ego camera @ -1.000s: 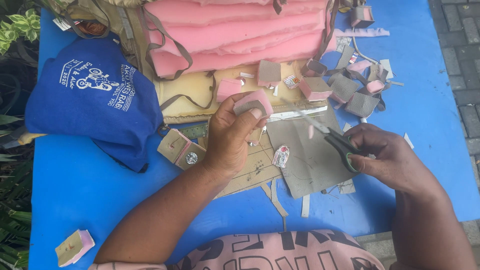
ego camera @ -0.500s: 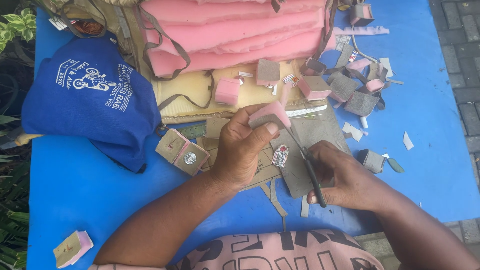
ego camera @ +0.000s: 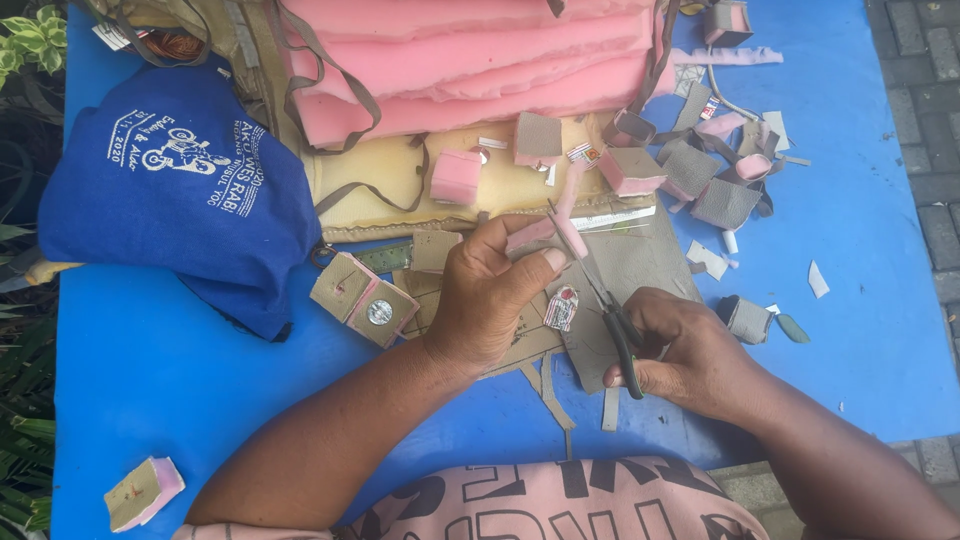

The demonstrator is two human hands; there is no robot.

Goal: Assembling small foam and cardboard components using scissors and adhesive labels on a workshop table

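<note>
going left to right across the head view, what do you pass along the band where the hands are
blue cloth bag → small tan squares with a round stud → left hand pinching a pink foam piece → scissors → right hand → small grey pouch → white scrap

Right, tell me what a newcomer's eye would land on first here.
First, the stack of thick pink foam slabs at the top, against the bright blue table. At centre, the left hand pinches a small pink foam piece while the right hand works black-handled scissors at it. A dark blue cloth bag with white print lies on the left.
</note>
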